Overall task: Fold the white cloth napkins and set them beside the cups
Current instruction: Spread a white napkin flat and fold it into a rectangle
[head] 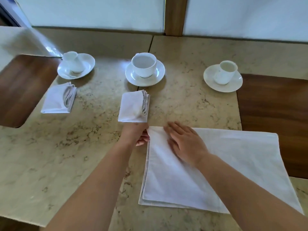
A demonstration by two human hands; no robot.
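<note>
Nearest the camera, two bare forearms reach over a beige marble-patterned tabletop (50,164) toward a large white cloth napkin (225,164) lying flat in layers at the near right, its right part over a dark wooden panel (275,114). The left hand (138,135) pinches the napkin's far left corner between its fingertips, lifting it slightly. The right hand (185,142) lies open, palm down, fingers spread, pressing the cloth just beside that corner.

Beyond them, a small folded white napkin (131,107) rests in front of the middle white cup (144,65) on its white saucer (160,75). Another folded white napkin (57,99) lies in front of the left white cup (73,62) on its saucer (86,60). At the far right, a third white cup (225,72) stands on a saucer (210,77), well apart from the flat napkin
</note>
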